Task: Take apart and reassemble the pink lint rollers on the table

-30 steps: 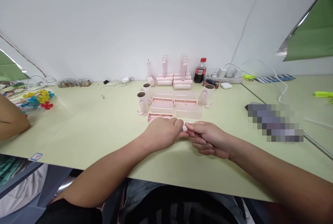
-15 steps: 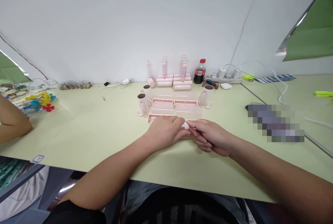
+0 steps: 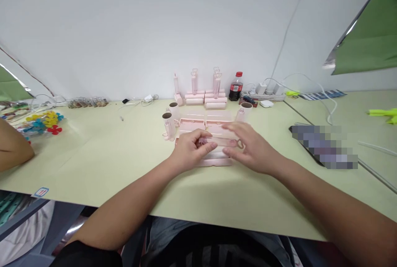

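Observation:
My left hand (image 3: 188,149) pinches one end of a translucent pink tube (image 3: 221,141), which lies level above the open pink cases. At the tube's other end, beside a small loop, my right hand (image 3: 252,148) has its thumb and fingers spread apart; whether it touches the tube I cannot tell. Beneath the hands is a pink case (image 3: 217,162), partly covered by them. Behind it sit open pink cases (image 3: 192,124) with clear lids. Cardboard-cored white rolls (image 3: 246,112) and more pink tubes (image 3: 170,128) stand on both sides.
Assembled pink pieces (image 3: 216,102) with upright tubes stand by the wall, next to a cola bottle (image 3: 236,86) and a power strip (image 3: 263,95). A blurred-out phone (image 3: 322,147) lies at right. Another person's arm (image 3: 14,143) rests at far left, near bagged colourful flower shapes (image 3: 46,122).
My hands have moved apart. The right one has opened from its grip at the tube's end, and the tube now shows between them. The view has shifted slightly.

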Motion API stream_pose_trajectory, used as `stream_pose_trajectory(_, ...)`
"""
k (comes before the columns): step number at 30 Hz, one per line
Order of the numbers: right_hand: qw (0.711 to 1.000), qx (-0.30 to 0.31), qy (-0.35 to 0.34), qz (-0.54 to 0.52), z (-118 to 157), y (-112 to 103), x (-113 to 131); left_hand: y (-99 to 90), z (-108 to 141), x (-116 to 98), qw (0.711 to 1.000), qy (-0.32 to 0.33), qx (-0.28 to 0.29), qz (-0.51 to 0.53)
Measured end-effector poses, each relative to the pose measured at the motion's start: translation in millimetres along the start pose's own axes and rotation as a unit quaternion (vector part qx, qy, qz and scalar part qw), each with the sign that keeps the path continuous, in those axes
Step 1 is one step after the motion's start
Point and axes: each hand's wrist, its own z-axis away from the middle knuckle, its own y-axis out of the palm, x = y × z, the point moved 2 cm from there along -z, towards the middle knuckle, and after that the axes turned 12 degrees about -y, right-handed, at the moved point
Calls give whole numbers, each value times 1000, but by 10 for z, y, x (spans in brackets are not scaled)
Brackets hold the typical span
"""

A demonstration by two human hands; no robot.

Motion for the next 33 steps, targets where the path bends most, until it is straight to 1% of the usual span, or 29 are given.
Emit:
stream_pose_trajectory(1, 998, 52, -25, 19, 6, 32, 42, 31, 13, -12, 1000, 12, 22, -7)
stream_pose_trajectory(2, 995, 97, -31, 24, 14, 57, 72, 53, 26, -29, 998, 30, 43, -25)
stream_pose_trajectory(3, 991, 129, -23, 22, 21, 71, 87, 64, 38, -47, 995, 50, 58, -57)
stream_pose_trajectory(4, 989, 147, -7, 19, 26, 75, 87, 65, 48, -63, 990, 69, 64, -104)
stream_pose_trajectory(6, 989, 149, 20, 11, 28, 55, 57, 46, 57, -88, 969, 95, 50, -221)
stream_pose_trajectory(8, 991, 131, 26, 4, 23, 23, 19, 29, 59, -100, 939, 105, 39, -325)
stream_pose_trajectory(9, 992, 125, 23, -3, 20, 13, 6, 29, 61, -103, 925, 108, 44, -362)
stream_pose_trajectory(12, 993, 112, 3, -27, 17, 7, 14, 62, 78, -112, 894, 122, 64, -426)
stream_pose_trajectory(15, 995, 95, -15, -40, 23, 24, 52, 115, 104, -122, 881, 133, 87, -447)
stream_pose_trajectory(17, 995, 85, -26, -47, 32, 40, 69, 148, 121, -124, 881, 134, 102, -442)
stream_pose_trajectory(20, 994, 67, -55, -63, 44, 63, 85, 186, 139, -112, 902, 110, 112, -403)
stream_pose_trajectory(22, 993, 54, -74, -71, 49, 74, 95, 204, 146, -83, 918, 68, 125, -370)
stream_pose_trajectory(24, 993, 46, -84, -71, 53, 81, 100, 216, 156, -43, 929, 15, 160, -332)
stream_pose_trajectory(26, 994, 37, -80, -67, 59, 83, 95, 214, 165, -6, 935, -31, 204, -287)
stream_pose_trajectory(28, 995, 21, -69, -66, 67, 79, 79, 188, 161, 18, 940, -68, 230, -242)
stream_pose_trajectory(29, 996, 9, -64, -66, 71, 74, 71, 164, 147, 25, 945, -86, 228, -218)
stream_pose_trajectory(31, 996, -22, -58, -67, 80, 58, 57, 98, 95, 31, 961, -123, 198, -151)
stream_pose_trajectory(33, 995, -49, -54, -67, 85, 39, 55, 17, 17, 29, 975, -156, 153, -34)
